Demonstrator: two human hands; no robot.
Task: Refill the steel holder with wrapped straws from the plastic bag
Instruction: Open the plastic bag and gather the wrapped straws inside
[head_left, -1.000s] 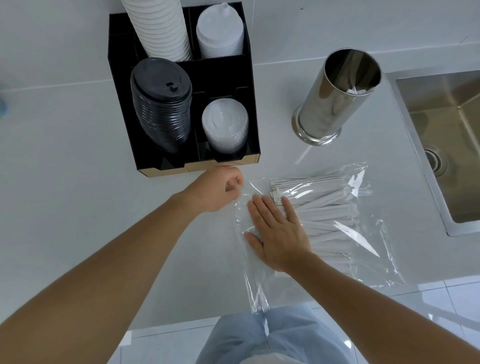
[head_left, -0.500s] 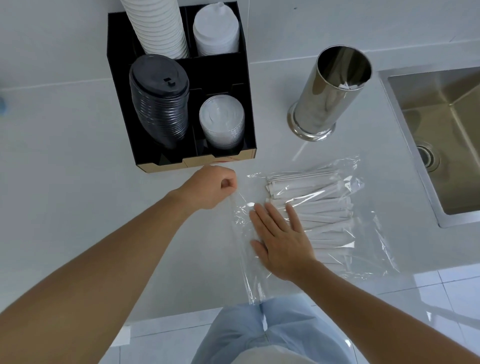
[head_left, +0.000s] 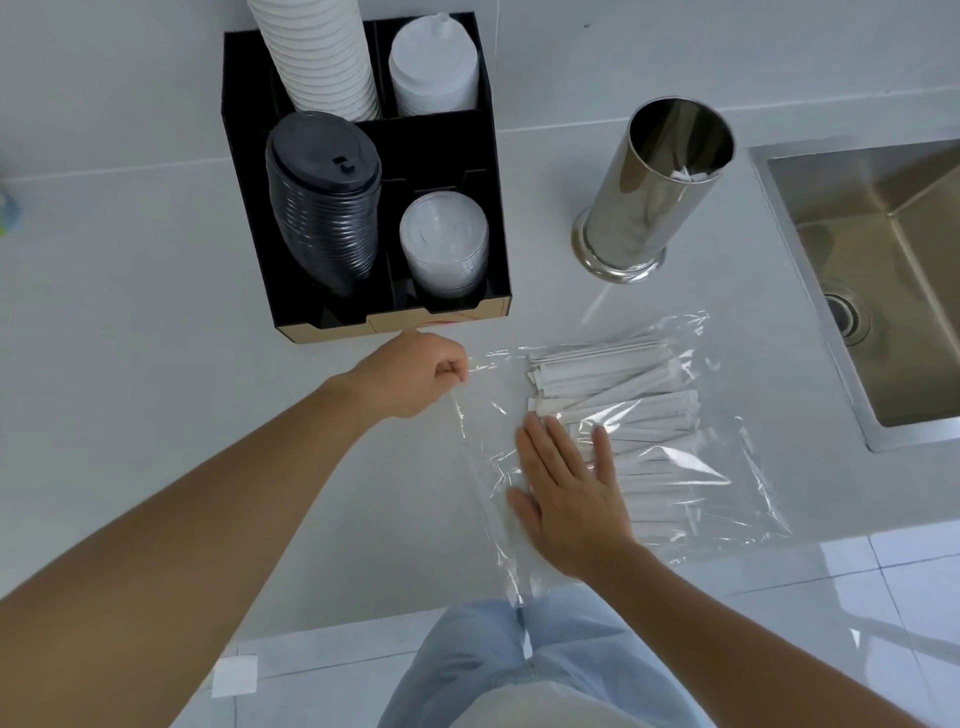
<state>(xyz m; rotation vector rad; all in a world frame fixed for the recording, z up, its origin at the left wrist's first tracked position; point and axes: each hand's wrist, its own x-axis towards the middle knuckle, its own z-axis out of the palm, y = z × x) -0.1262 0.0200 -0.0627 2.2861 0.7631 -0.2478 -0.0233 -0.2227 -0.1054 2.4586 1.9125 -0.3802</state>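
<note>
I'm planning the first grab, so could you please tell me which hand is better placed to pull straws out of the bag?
Probably the right hand: it lies flat on the plastic bag beside the wrapped straws, while the left hand pinches the bag's edge.

I can read no text anywhere in front of me. The tan cardboard front edge of the black lid organiser (head_left: 441, 323) carries a small red mark, too blurred to make out.

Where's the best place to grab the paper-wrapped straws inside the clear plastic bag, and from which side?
Probably at their left ends. The white paper-wrapped straws lie flat, running left to right, with those ends facing the clear plastic bag's edge that the left hand pinches. Reach in from the left and gather a bundle around its ends.
</note>
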